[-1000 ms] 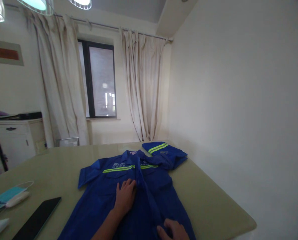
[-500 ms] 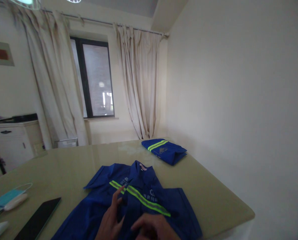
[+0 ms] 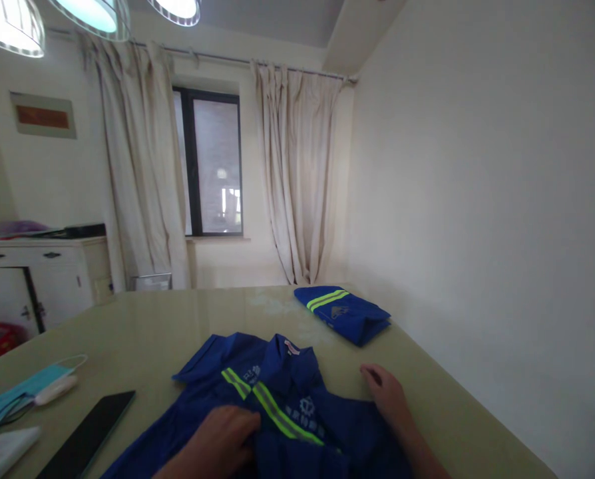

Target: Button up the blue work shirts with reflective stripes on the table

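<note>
A blue work jacket (image 3: 272, 399) lies on the table, collar away from me, with yellow-green reflective stripes and pale printing on the chest. My left hand (image 3: 222, 436) is closed at the middle of its front, fingers curled against the fabric. A fold of cloth stands up beside those fingers, and the fingertips are partly hidden. Over the jacket's right-hand sleeve, my right hand (image 3: 387, 399) has its fingers drawn together. Its fingertips are above the bare tabletop, and no cloth shows between them. The jacket's lower part is out of frame.
A folded blue garment (image 3: 345, 313) lies at the table's far right. On the left are a black phone (image 3: 90, 432), a light blue face mask (image 3: 28, 392), a white oblong object (image 3: 55, 390) and a white flat object (image 3: 8, 452). A wall (image 3: 477, 233) runs along the right.
My hands have moved apart: the right has gone right and up to the sleeve, the left has curled onto the jacket front. The fabric there is now folded up. The view has turned left.
</note>
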A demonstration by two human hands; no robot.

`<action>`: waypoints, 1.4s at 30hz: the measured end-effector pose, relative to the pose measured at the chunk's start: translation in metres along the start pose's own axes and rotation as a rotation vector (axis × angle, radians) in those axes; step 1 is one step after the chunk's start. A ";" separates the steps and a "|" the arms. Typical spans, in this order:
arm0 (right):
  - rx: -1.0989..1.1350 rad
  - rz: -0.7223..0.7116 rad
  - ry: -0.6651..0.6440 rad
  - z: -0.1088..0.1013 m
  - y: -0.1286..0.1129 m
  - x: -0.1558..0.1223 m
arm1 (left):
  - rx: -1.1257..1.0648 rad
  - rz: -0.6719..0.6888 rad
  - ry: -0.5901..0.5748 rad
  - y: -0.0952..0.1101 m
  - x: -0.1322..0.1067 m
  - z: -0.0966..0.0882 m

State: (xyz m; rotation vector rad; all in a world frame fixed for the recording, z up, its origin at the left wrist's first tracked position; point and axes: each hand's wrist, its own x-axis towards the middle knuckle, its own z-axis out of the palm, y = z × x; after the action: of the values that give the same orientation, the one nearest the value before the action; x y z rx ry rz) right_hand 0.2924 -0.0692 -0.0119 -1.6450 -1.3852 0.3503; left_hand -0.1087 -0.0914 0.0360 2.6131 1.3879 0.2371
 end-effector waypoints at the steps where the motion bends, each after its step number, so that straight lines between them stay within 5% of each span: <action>1: 0.001 -0.003 0.000 0.000 0.000 0.000 | 0.077 -0.074 0.016 -0.006 0.005 -0.028; 4: -0.010 -0.013 -0.015 0.000 -0.005 0.000 | 0.271 -0.304 0.298 -0.026 0.018 -0.121; 6: -0.021 -0.014 -0.022 0.000 -0.008 -0.001 | 0.375 -0.380 0.603 -0.042 0.024 -0.173; 9: -0.044 -0.014 -0.020 0.001 -0.012 -0.001 | 0.405 -0.496 0.913 -0.070 0.030 -0.206; 12: -0.080 -0.008 -0.019 0.004 -0.012 -0.001 | 0.363 -0.537 0.788 -0.098 0.040 -0.174; 15: -0.119 -0.010 -0.017 0.008 -0.008 -0.001 | 0.314 -0.577 0.566 -0.110 0.048 -0.095; 18: -0.196 -0.021 -0.041 0.013 -0.003 0.000 | 0.272 -0.510 0.505 -0.102 0.048 -0.011; 21: -0.327 -0.049 -0.006 0.019 -0.001 0.010 | 0.210 -0.350 0.288 -0.097 0.045 0.037; 24: -0.508 -0.095 0.026 0.027 -0.004 0.029 | 0.180 -0.372 0.164 -0.117 0.048 0.037; 28: -0.688 -0.065 -0.031 0.038 -0.008 0.057 | 0.239 -0.511 0.198 -0.145 0.054 0.011; 31: -0.732 -0.045 -0.073 0.044 -0.005 0.068 | 0.289 -0.451 0.259 -0.135 0.046 0.013; 36: -0.677 -0.109 -0.120 0.038 0.001 0.074 | 0.238 -0.498 0.178 -0.101 0.029 0.043; 42: -0.562 -0.215 -0.188 0.052 -0.033 0.038 | 0.226 -0.563 0.131 -0.109 0.037 0.024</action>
State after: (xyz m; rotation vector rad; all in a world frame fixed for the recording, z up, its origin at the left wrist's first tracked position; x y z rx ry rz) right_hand 0.2475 -0.0142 -0.0014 -1.9143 -1.9064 -0.0201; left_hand -0.1708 -0.0024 -0.0096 2.2654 2.2353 0.1796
